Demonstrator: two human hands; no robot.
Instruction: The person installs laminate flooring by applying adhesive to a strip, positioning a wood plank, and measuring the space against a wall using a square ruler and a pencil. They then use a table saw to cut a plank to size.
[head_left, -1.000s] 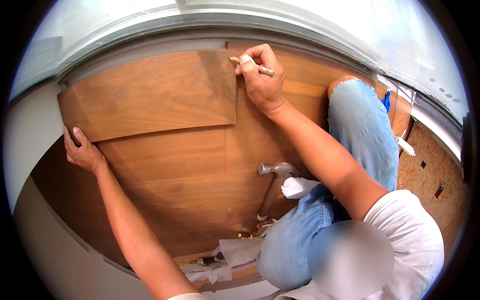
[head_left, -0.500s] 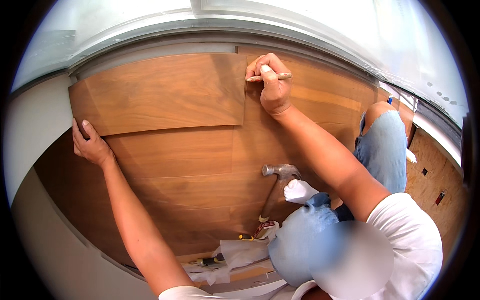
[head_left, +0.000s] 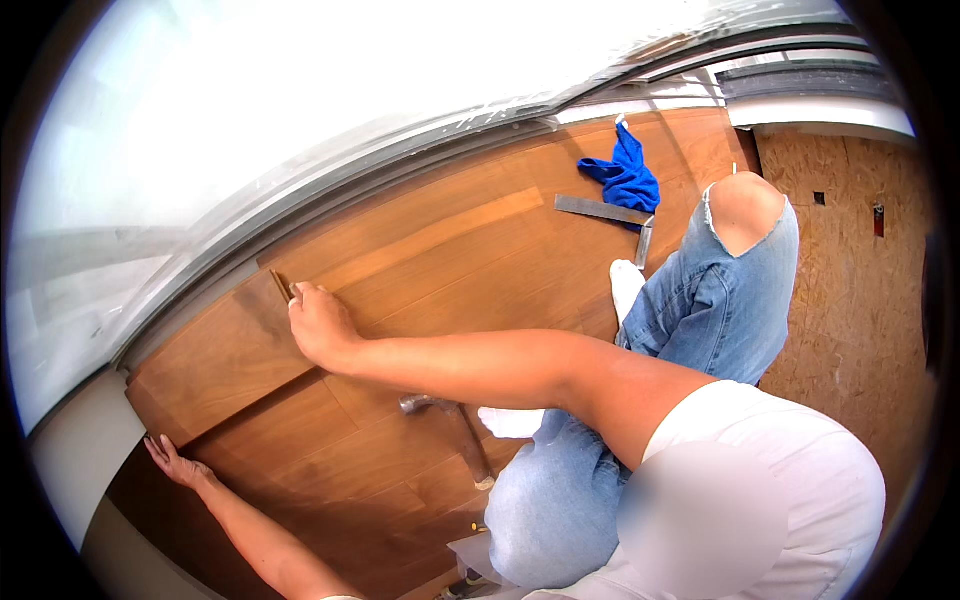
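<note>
1. Floorboards of brown wood are seen laid over most of the floor in view, up to the window frame along its far edge; that much of the laying is judged done.
2. One loose plank lies at the far left of the floor, tilted against the laid rows and not yet seated flush.
3. The right hand is pressed on the far right end of this plank, fingers curled together; a short pencil-like object shows just beyond the fingertips, but whether it is gripped cannot be told.
4. The left hand is laid flat, fingers spread apart, at the plank's near left corner, holding nothing.
5. A hammer lies unused on the laid boards near the person's knee, partly hidden by the right forearm.
6. A steel square and a blue cloth lie well apart, near the far right of the floor.
7. Bare chipboard subfloor is exposed on the right, so boards are judged still to be laid there, and the loose plank still to be marked or fitted.
</note>
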